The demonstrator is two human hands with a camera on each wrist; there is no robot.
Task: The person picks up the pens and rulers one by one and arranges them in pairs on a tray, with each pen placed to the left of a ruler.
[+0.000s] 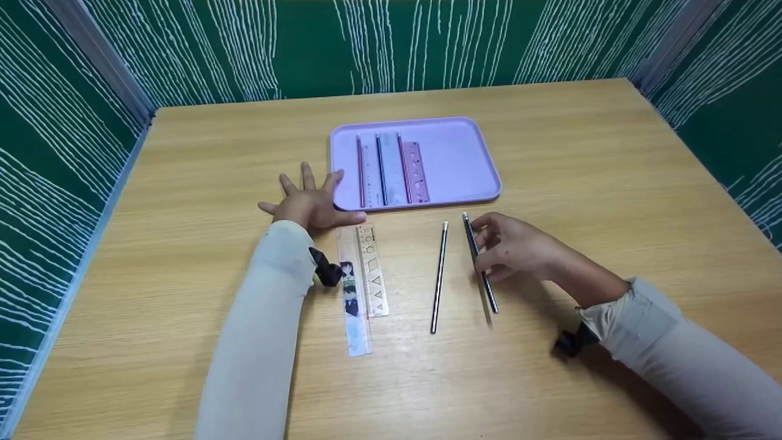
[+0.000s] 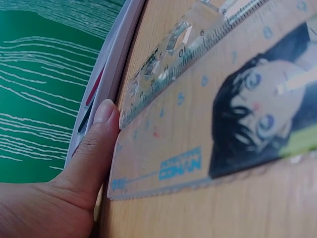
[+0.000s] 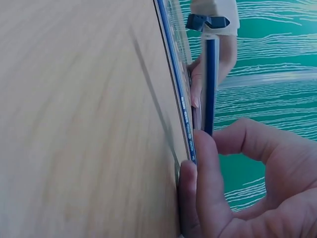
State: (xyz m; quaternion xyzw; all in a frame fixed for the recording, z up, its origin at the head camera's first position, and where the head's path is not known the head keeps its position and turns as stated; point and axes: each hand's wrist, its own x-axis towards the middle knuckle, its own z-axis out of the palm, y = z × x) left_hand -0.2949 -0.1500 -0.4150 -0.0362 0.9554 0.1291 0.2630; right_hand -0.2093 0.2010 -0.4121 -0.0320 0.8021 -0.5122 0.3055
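Note:
My right hand (image 1: 510,247) pinches a dark striped pencil (image 1: 480,263) between thumb and fingers, and its shadow falls on the table beside it. A second dark pencil (image 1: 439,278) lies to the left of that one. Spread wide, my left hand (image 1: 311,205) rests at the front left corner of the purple tray (image 1: 464,165). Its thumb (image 2: 101,124) touches the top ends of two clear rulers: a long one with a cartoon figure (image 1: 357,336) and a shorter one with cut-out shapes (image 1: 375,269). In the right wrist view the held pencil (image 3: 210,84) stands above the table.
On the tray's left half, pencils and rulers lie side by side: a red pencil (image 1: 360,171), a pale ruler (image 1: 371,177), a dark pencil (image 1: 382,171), another pale ruler, another red pencil (image 1: 404,168) and a pink ruler (image 1: 417,174). Green walls with white streaks border the wooden table (image 1: 580,153).

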